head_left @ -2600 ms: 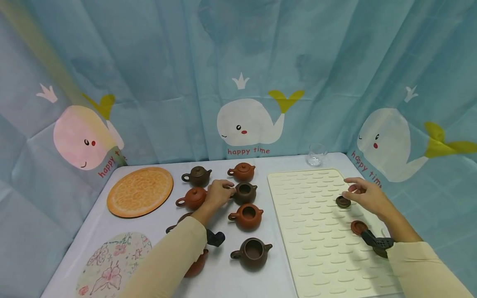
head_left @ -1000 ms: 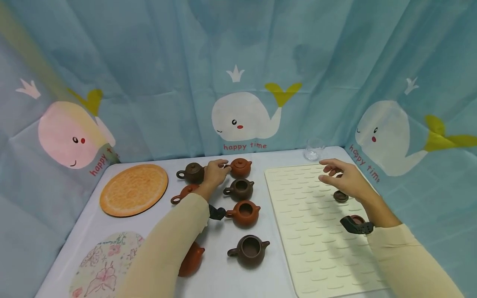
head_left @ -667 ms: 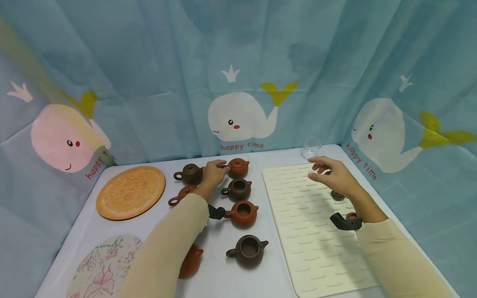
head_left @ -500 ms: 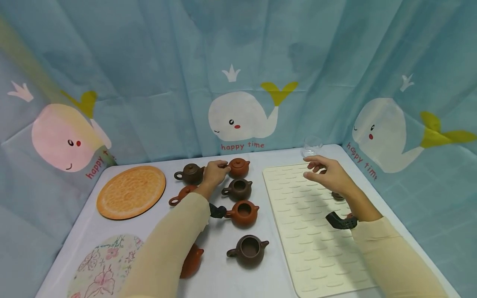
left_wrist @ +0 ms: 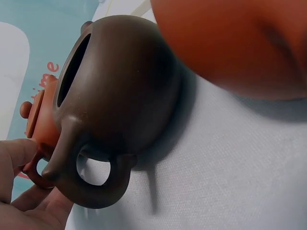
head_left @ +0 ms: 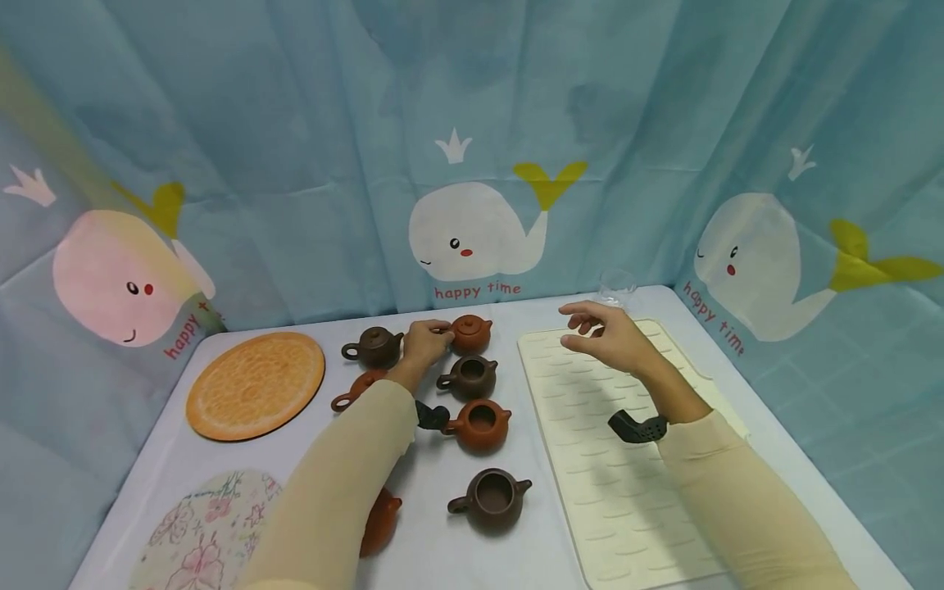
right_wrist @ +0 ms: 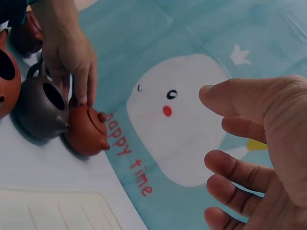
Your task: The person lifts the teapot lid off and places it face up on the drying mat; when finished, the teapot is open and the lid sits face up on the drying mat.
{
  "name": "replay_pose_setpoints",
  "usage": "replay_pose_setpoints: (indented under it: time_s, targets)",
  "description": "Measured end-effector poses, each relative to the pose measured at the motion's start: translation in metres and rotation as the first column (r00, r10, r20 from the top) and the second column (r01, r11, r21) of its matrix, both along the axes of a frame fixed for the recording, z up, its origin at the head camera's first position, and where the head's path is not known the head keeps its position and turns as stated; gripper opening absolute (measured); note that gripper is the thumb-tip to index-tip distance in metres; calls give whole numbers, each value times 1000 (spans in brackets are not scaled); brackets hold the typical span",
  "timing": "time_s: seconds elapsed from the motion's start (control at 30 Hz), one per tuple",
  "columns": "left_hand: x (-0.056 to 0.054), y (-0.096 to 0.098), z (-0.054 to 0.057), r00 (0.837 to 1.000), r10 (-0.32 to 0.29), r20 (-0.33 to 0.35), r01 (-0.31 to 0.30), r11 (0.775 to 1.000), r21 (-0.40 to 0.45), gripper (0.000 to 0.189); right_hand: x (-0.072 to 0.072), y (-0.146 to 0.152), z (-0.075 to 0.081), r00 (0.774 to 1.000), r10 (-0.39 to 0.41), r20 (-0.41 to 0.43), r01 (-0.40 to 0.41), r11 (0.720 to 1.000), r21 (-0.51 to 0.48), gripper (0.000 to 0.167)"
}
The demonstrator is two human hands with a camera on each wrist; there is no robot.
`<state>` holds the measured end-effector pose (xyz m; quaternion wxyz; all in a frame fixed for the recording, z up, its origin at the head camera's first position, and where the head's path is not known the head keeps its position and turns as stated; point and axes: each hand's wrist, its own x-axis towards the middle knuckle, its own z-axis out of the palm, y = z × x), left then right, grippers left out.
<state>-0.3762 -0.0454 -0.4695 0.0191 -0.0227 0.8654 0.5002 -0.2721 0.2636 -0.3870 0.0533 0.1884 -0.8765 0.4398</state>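
Note:
My left hand (head_left: pixel 424 344) pinches the handle of a small reddish-brown teapot (head_left: pixel 472 334) at the back of the table; its lid is on. The left wrist view shows the thumb on that handle, beside a dark brown teapot (left_wrist: pixel 129 81) without a lid. Nearer stand a lidless red teapot (head_left: pixel 479 438) and another lidless dark teapot (head_left: pixel 496 520). My right hand (head_left: pixel 612 336) hovers over the back of the cream mat (head_left: pixel 590 459), fingers loosely bent and holding nothing. In the right wrist view its thumb and fingertips stand apart. The lids on the mat are hidden behind the right arm.
Left of the hand are a lidded dark teapot (head_left: pixel 376 351) and a red teapot (head_left: pixel 361 387); another red one (head_left: pixel 379 524) is partly covered by the left sleeve. A round orange mat (head_left: pixel 254 385), a floral mat (head_left: pixel 206 524) and a clear glass (head_left: pixel 615 287) edge the table.
My left hand has moved from the lidless dark teapot to the back red teapot's handle. My right hand has left the dark lid on the mat and travelled left towards that teapot.

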Motion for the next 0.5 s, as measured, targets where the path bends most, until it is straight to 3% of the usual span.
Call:
replay_pose_setpoints:
  time_s: [0.5]
  targets:
    - [-10,0,-6,999,41,25,-40,999,-22,17,-29,-35,-8,998,13,54,-9,996,-84,45]
